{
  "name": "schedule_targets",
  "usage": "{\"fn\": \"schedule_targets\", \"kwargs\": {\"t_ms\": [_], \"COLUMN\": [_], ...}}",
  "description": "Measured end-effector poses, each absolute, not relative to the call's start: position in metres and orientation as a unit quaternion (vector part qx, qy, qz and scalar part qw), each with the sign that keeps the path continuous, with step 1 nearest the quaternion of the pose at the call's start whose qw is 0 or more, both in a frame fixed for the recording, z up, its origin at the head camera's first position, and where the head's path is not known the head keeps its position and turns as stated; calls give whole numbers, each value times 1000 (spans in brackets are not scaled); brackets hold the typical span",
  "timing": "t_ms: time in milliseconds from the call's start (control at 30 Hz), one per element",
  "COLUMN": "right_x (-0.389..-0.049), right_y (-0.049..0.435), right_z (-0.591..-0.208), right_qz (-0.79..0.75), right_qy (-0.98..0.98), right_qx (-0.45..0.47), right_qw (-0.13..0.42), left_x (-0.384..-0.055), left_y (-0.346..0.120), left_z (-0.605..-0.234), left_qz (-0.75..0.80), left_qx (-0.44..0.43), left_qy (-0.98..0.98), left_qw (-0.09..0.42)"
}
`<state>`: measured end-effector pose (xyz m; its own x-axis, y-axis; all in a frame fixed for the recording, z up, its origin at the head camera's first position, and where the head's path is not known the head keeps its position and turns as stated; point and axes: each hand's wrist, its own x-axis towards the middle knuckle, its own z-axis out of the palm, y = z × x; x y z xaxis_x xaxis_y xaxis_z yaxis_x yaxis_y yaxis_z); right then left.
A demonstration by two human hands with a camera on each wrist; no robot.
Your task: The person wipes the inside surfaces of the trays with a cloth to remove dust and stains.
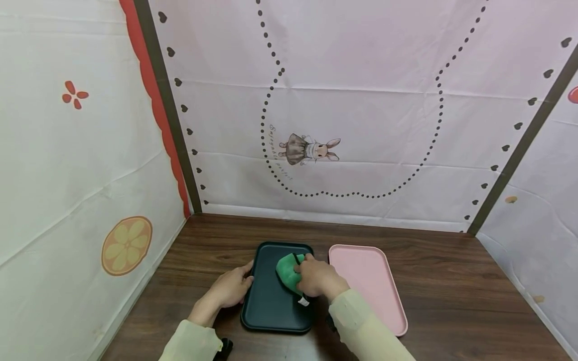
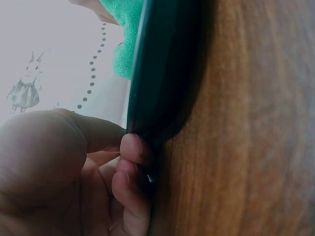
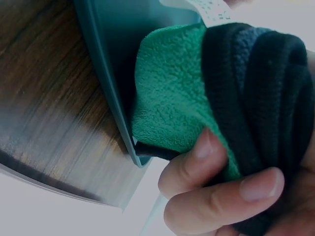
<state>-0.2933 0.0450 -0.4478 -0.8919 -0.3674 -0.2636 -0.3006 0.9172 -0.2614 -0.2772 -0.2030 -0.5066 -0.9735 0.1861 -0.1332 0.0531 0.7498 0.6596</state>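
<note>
A dark green rectangular tray lies on the table. My left hand grips its left edge; in the left wrist view the thumb and fingertips meet at the rim. Over the tray, my right hand holds a bunched green cloth. Fuzzy green pile shows on the cloth in the right wrist view, along with thick folds of black edging that the fingers curl round. A white tag sticks out of it toward the near side.
A pink tray lies just right of the dark tray, partly behind my right forearm. The brown wooden table extends to both sides. White printed sheets hang as walls at the back, left and right.
</note>
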Motion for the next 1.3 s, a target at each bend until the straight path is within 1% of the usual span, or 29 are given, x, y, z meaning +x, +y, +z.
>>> {"fn": "schedule_targets", "kwargs": {"t_ms": [1300], "right_x": [-328], "right_y": [34], "right_z": [-450], "right_qz": [-130], "right_qy": [971], "right_qx": [-149], "right_qw": [138], "left_x": [-275], "left_y": [-204], "left_z": [-505], "left_qz": [343], "left_qx": [58], "left_qy": [932], "left_qw": [98]}}
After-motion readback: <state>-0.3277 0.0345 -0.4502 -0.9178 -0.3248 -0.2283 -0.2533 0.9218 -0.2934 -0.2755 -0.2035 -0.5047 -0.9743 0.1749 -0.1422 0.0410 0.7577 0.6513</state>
